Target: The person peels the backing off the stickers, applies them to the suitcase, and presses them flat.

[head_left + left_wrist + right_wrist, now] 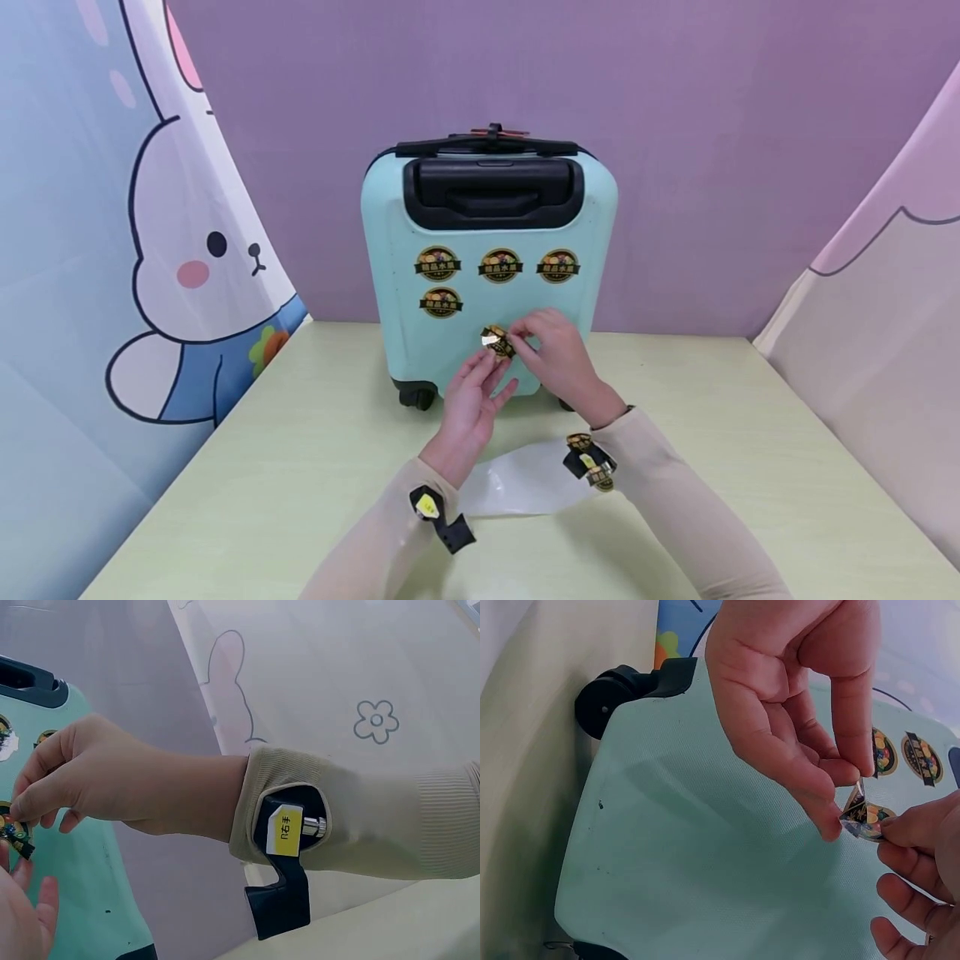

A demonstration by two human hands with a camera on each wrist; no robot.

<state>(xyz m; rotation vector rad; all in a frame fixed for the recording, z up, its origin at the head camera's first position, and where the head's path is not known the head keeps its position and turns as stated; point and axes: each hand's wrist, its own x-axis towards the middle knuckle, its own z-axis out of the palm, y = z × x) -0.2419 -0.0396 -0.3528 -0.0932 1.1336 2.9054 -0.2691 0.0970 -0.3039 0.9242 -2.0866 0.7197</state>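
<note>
A black-and-gold fruit sticker (pixel 498 341), bent with a shiny patch, is held between both hands in front of the mint suitcase (pixel 420 350). My left hand (pixel 471 402) pinches its lower edge between thumb and fingertips, other fingers spread. On the upper right, my right hand (pixel 558 354) pinches the sticker's edge with thumb and forefinger. The right wrist view shows the sticker (pixel 864 815) creased between the fingertips of the left hand (pixel 787 697) and right hand (pixel 922 855). Three matching stickers line the suitcase's upper row; a fourth sticker (pixel 441 302) sits beneath the left one.
A glossy white backing sheet (pixel 517 483) lies on the pale table (pixel 285 500) under the forearms, with stickers (pixel 600 477) at its right end. The suitcase stands upright near a purple backdrop (pixel 675 167). A rabbit-print cloth (pixel 67 250) hangs at left.
</note>
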